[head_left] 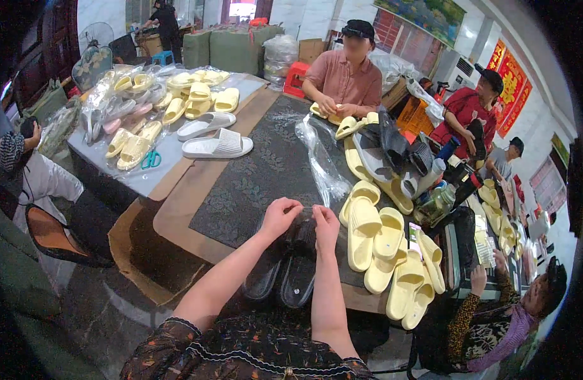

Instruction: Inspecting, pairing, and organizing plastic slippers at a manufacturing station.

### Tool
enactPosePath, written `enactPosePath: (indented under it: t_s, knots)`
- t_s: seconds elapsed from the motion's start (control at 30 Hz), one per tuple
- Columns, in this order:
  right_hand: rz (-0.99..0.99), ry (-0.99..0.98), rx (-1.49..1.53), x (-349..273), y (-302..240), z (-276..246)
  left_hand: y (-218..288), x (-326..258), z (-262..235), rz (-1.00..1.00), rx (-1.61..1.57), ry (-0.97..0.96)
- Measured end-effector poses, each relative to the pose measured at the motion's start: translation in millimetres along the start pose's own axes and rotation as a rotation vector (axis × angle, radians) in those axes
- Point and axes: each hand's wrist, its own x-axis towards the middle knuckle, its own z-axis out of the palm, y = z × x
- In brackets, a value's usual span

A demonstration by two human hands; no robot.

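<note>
Over the near edge of the table, my left hand (280,217) and my right hand (327,227) are close together, fingers pinched. What lies between their fingertips is too small to make out. Just below them is a pair of black slippers, the right one (297,282) and the left one (261,277), partly behind my forearms. Thin clear plastic bags (322,166) lie on the dark patterned mat (253,168), reaching almost to my right fingertips. Beside my right hand, several pale yellow slippers (362,234) are heaped along the table.
White slippers (218,144), bagged yellow slippers (136,145) and teal scissors (151,159) lie on the left table. A co-worker (348,76) handles yellow slippers across from me; others sit at right. A glass jar (436,206) stands behind the heap. A brown chair (54,231) is at left.
</note>
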Motion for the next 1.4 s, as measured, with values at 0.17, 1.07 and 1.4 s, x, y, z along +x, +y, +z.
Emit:
enactPosePath:
  t_s: [0.17,1.07,1.4]
  knots:
    - [-0.055,-0.118,-0.137,1,4,-1,2,-3,-1,0.044,0.077,-0.124]
    - [0.034,0.022,0.067,5,9,-9,1,-1,3,-0.056,-0.047,-0.002]
    - [0.104,0.040,0.021,4,7,-6,-1,0,-1,-0.071,-0.056,0.006]
